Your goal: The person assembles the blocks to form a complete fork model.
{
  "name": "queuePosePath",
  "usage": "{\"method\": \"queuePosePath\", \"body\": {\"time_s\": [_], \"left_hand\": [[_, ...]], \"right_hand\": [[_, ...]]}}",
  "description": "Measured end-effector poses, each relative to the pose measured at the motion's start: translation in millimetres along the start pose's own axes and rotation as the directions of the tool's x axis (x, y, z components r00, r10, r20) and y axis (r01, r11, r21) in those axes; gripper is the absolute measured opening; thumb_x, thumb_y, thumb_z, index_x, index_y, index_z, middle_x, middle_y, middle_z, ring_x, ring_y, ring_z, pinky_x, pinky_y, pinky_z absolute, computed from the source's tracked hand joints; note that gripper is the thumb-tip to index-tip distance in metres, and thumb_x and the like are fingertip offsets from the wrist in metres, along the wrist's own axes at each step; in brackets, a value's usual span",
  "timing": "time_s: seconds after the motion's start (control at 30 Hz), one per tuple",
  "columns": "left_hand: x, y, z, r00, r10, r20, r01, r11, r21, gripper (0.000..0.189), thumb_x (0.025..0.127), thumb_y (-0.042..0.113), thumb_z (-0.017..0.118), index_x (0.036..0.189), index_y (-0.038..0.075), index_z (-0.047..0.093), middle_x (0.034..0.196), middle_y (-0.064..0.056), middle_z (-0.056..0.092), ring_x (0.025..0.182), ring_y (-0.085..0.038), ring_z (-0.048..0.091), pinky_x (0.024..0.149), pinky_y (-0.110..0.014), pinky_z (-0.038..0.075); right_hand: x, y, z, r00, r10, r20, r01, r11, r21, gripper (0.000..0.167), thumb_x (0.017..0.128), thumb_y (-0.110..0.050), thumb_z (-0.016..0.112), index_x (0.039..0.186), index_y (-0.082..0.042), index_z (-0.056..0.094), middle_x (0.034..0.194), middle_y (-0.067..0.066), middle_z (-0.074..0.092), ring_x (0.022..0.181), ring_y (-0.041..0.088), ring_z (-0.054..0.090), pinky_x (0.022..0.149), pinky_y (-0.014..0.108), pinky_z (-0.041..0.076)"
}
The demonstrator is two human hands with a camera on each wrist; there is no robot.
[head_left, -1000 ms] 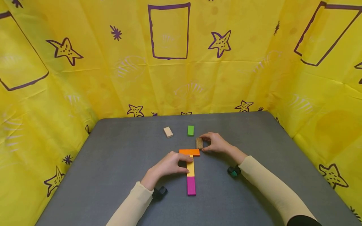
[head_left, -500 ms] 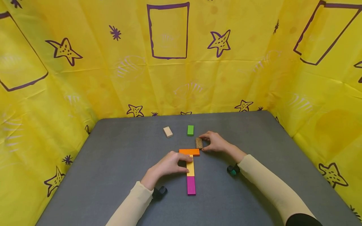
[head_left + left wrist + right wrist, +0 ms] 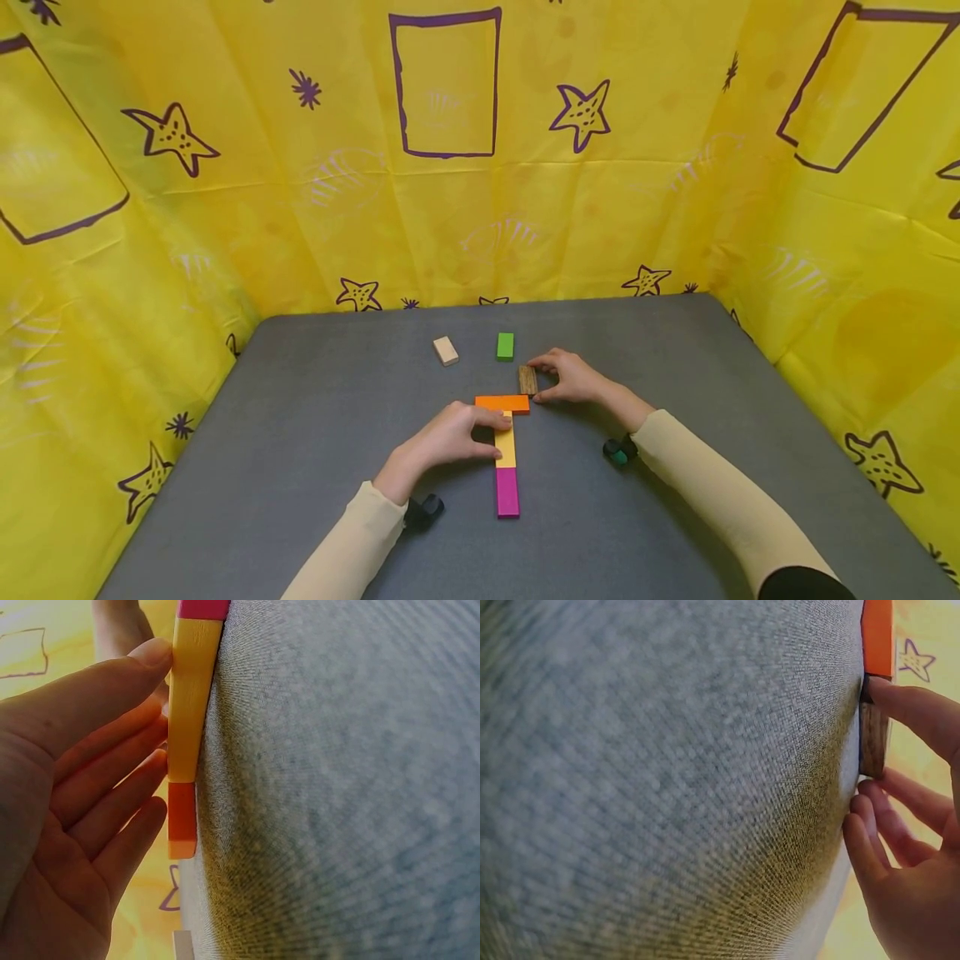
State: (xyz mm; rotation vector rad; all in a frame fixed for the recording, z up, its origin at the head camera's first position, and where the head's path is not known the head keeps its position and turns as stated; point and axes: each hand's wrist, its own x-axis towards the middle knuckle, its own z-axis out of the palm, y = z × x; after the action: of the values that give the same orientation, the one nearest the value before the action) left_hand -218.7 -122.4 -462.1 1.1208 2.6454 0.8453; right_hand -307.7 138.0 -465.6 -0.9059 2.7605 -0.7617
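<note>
Flat on the grey table (image 3: 315, 467) lie a magenta wooden block (image 3: 507, 493), a yellow block (image 3: 506, 446) and an orange block (image 3: 502, 404), the orange one crosswise at the far end. My left hand (image 3: 444, 435) rests its thumb and fingertips (image 3: 154, 652) on the yellow block. In the left wrist view those fingers are nearly straight. My right hand (image 3: 576, 379) pinches a brown wood-grain block (image 3: 528, 381) between thumb and index finger, across its two ends. This block's near end sits at the orange block's right end; the right wrist view shows the thumb between them.
Beyond the hands lie a green block (image 3: 506, 347) and a pale wood block (image 3: 446, 351). A yellow patterned cloth (image 3: 450, 217) hangs along the table's back and sides. Each wrist wears a small dark camera.
</note>
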Motion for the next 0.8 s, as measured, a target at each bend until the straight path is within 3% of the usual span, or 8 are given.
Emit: {"method": "queuePosePath", "body": {"time_s": [0.27,0.8], "left_hand": [[-0.8,0.4,0.6,1.0,-0.011,0.008,0.011,1.0,-0.015,0.044,0.08,0.031,0.076,0.121,0.019,0.067,0.116,0.012,0.067,0.112,-0.005,0.06,0.099,-0.03,0.047],[0.1,-0.5,1.2,1.0,-0.003,-0.007,0.003,1.0,-0.008,0.045,0.079,0.032,0.077,0.121,0.019,0.067,0.119,0.01,0.066,0.117,-0.007,0.057,0.1,-0.031,0.046]], "right_hand": [[0.1,0.0,0.8,1.0,0.016,-0.003,-0.016,1.0,0.008,0.061,0.075,-0.033,0.08,0.126,-0.008,0.06,0.113,0.012,0.058,0.104,0.025,0.058,0.092,0.043,0.049],[-1.9,2.7,3.2,0.998,0.036,-0.042,-0.036,0.999,0.001,0.061,0.073,-0.038,0.081,0.123,-0.008,0.062,0.113,0.011,0.058,0.103,0.025,0.059,0.091,0.041,0.05]]}}
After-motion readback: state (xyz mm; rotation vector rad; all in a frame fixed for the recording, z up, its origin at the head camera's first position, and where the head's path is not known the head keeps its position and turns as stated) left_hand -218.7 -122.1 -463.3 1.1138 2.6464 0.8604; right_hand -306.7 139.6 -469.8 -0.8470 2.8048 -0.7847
